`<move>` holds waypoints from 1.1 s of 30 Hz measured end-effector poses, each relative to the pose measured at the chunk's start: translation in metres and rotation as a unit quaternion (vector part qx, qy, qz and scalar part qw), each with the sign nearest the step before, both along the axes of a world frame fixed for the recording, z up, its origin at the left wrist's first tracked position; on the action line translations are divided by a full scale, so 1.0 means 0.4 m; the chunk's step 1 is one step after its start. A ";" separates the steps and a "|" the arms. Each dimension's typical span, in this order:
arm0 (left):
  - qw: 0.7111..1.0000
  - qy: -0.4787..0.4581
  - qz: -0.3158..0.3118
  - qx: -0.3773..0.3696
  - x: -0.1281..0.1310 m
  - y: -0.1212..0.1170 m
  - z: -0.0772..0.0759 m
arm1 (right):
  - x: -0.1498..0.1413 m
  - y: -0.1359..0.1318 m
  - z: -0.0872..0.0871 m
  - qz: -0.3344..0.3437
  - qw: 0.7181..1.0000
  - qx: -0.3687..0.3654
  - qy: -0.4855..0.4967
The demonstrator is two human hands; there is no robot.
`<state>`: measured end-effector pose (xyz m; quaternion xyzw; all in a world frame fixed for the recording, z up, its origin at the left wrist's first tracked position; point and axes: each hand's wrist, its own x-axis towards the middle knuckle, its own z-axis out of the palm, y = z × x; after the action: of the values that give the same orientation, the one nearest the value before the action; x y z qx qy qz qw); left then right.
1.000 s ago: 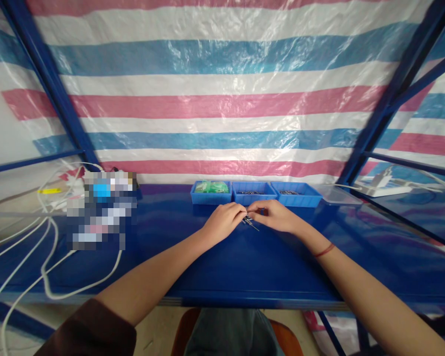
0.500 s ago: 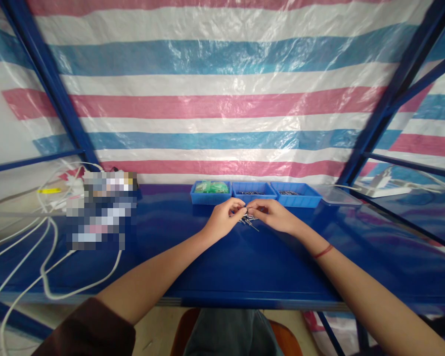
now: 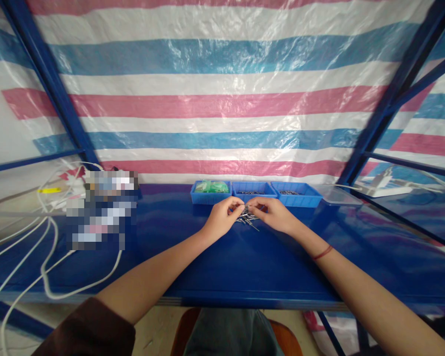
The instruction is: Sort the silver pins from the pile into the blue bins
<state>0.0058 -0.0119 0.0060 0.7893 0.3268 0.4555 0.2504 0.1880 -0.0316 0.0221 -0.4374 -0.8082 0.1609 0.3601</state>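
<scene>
Over a small pile of thin, silvery metal pins (image 3: pixel 249 222), my left hand (image 3: pixel 222 218) is closed in a pinch, thumb against fingers. Facing it from the other side, my right hand (image 3: pixel 273 213) is pinched too, its fingertips almost meeting the left ones. Whatever sits between the fingertips is too small to make out. The pile lies on the blue table (image 3: pixel 222 267), and the hands partly cover its far side.
Behind the hands stand three blue bins: a left bin (image 3: pixel 207 200) with green-and-clear bags, a middle bin (image 3: pixel 257 195) and a right bin (image 3: pixel 300 200) with dark metal pieces. A clear lid (image 3: pixel 339 196) lies at right. White cables (image 3: pixel 54 247) hang at left.
My fingertips have drawn slightly apart and shifted a little away from me. More of the metal pile shows beneath them.
</scene>
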 end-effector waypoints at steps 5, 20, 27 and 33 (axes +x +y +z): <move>1.000 -0.003 0.007 0.000 -0.001 0.003 0.001 | -0.015 -0.022 0.020 -0.066 0.990 0.124 -0.029; 0.944 0.298 0.079 0.117 -0.027 0.020 -0.017 | 0.185 0.052 0.016 -0.415 0.870 0.208 -0.165; 0.930 0.350 0.051 0.104 -0.023 0.013 -0.022 | 0.162 0.048 0.018 -0.273 0.926 0.148 -0.215; 0.950 0.293 -0.022 0.109 -0.007 0.024 -0.030 | 0.083 0.052 -0.019 -0.065 0.965 0.079 -0.240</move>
<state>0.0030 -0.0023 -0.0061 0.9174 0.3170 0.2314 0.0661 0.2210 -0.0108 0.0146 -0.4846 -0.8511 -0.0373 0.1987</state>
